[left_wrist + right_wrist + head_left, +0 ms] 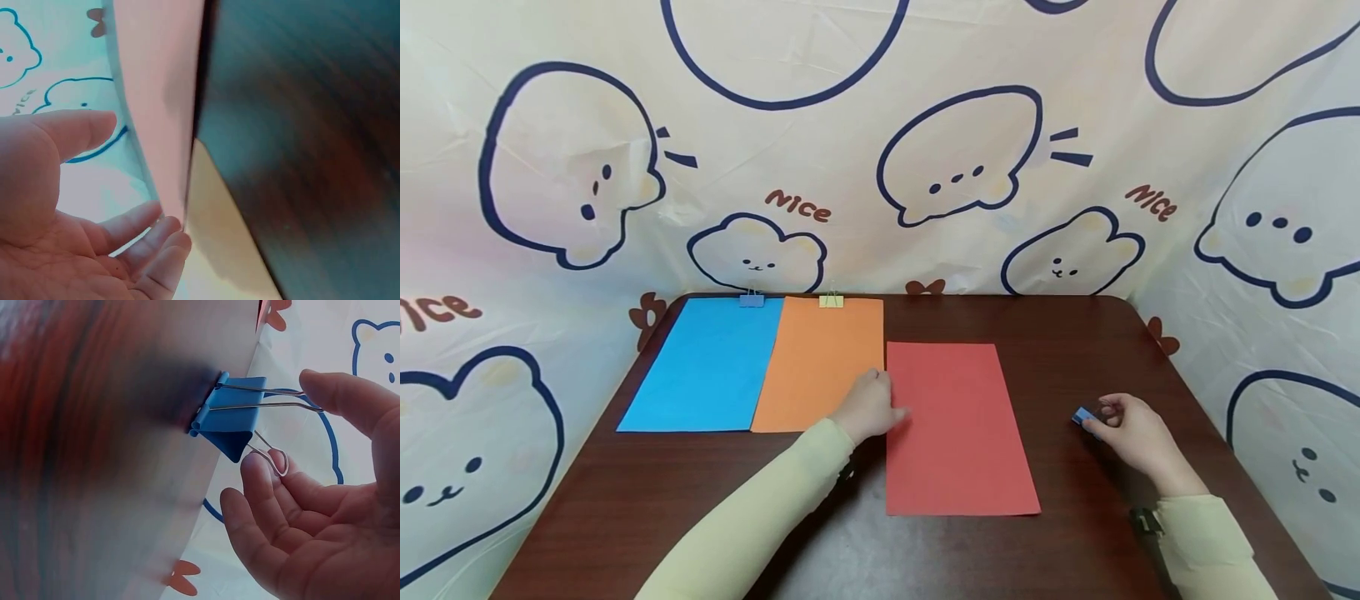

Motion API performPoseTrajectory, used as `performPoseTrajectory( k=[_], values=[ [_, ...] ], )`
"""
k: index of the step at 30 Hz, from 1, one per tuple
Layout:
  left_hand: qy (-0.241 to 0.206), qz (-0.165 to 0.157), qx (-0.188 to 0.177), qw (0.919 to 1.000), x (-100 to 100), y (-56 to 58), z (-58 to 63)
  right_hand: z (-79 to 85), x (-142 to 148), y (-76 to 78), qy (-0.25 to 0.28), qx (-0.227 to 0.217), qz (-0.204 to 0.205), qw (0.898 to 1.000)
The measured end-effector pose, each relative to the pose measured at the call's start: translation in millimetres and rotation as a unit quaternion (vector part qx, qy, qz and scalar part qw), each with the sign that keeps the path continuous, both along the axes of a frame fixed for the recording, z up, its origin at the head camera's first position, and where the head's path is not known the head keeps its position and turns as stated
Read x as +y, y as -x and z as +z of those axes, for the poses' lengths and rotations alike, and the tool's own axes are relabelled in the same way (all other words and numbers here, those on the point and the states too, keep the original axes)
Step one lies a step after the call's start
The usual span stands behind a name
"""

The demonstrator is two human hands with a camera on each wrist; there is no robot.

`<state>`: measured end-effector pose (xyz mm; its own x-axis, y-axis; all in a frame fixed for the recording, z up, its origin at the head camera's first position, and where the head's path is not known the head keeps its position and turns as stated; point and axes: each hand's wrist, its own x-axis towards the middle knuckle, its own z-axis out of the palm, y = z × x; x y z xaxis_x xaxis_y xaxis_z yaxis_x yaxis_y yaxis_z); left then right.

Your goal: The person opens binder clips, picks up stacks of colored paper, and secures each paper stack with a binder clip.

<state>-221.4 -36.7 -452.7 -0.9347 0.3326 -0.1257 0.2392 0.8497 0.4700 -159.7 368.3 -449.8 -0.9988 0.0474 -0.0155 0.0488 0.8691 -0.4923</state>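
Observation:
A red sheet of paper (958,433) lies on the dark wooden table right of centre. My left hand (867,406) is at its left edge, fingers loosely extended, with the thumb over the red paper. In the left wrist view, the fingertips (178,240) are by the edges of the sheets; whether they press on paper is unclear. On the right, my right hand (1138,433) pinches a blue binder clip (231,415) by its wire handles between thumb and fingers. The clip's mouth faces the tabletop, at or just above it.
A blue sheet (700,367) and an orange sheet (820,358) lie side by side at the left, at the table's (1037,321) far edge. A blue clip (752,301) and a yellow clip (831,302) sit at their tops. Patterned cloth (850,167) surrounds the table.

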Motion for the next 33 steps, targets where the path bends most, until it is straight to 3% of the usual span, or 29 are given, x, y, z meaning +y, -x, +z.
performPoseTrajectory(
  k=[6, 20, 33],
  values=[
    [0.008, 0.028, -0.014, 0.9995, 2.5, 6.1, -6.9, -2.9, -3.8, -1.9, -0.01, 0.017, -0.002, 1.0],
    [0.051, 0.039, 0.007, 0.9979, 10.7, 10.4, -11.6, 1.1, -14.5, -3.9, -0.025, 0.036, -0.008, 0.999],
    [0.046, 0.057, 0.008, 0.9973, 12.1, 13.5, -17.0, 0.7, -15.7, -3.2, -0.025, 0.038, -0.009, 0.999]
  ],
)
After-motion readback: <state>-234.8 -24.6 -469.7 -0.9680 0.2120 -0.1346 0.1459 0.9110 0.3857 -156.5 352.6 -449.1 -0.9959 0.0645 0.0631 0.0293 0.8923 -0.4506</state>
